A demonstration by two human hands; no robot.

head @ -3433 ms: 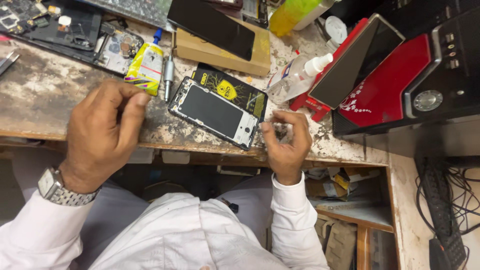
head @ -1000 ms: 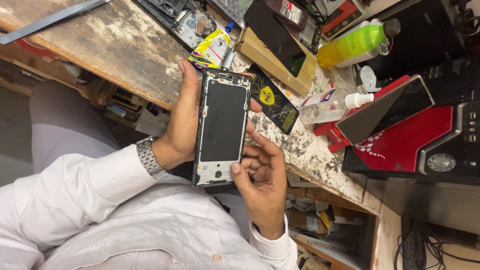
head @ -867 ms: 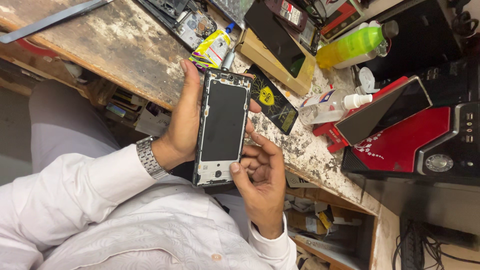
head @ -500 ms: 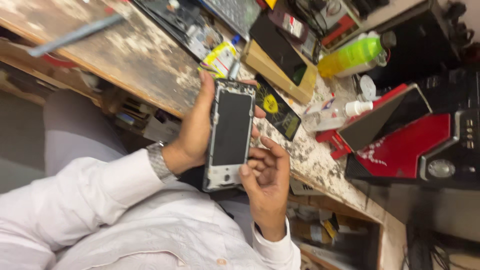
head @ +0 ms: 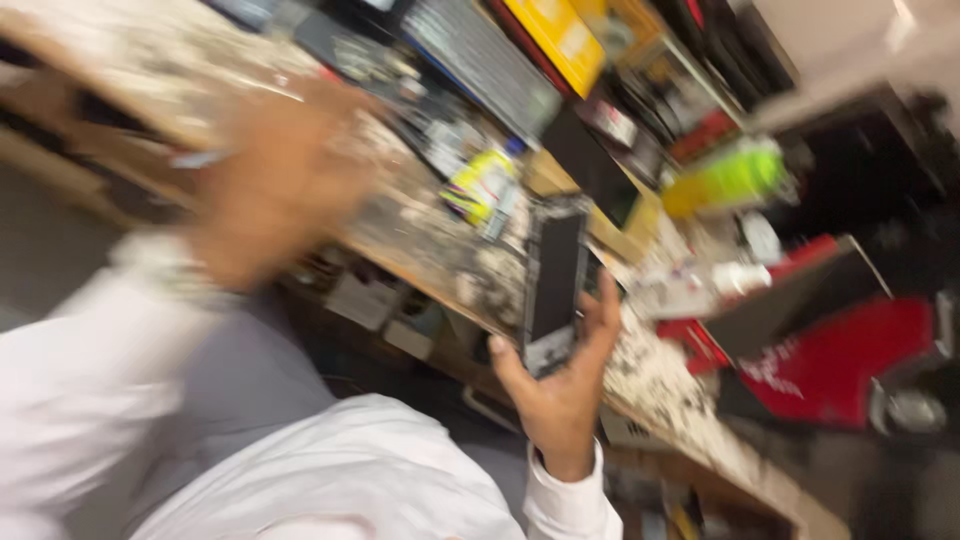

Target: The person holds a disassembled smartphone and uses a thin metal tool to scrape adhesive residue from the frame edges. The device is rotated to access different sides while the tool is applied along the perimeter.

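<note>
Black-screened phone [head: 555, 285] stands gripped in the right hand [head: 560, 385]; left hand [head: 285, 185] (blurred) grip unreadable.

I see a slim phone [head: 556, 285] with a dark screen and pale frame, standing nearly upright above the bench edge. Its lower end sits in my right hand [head: 560, 385]; motion blur hides finer detail.
</note>
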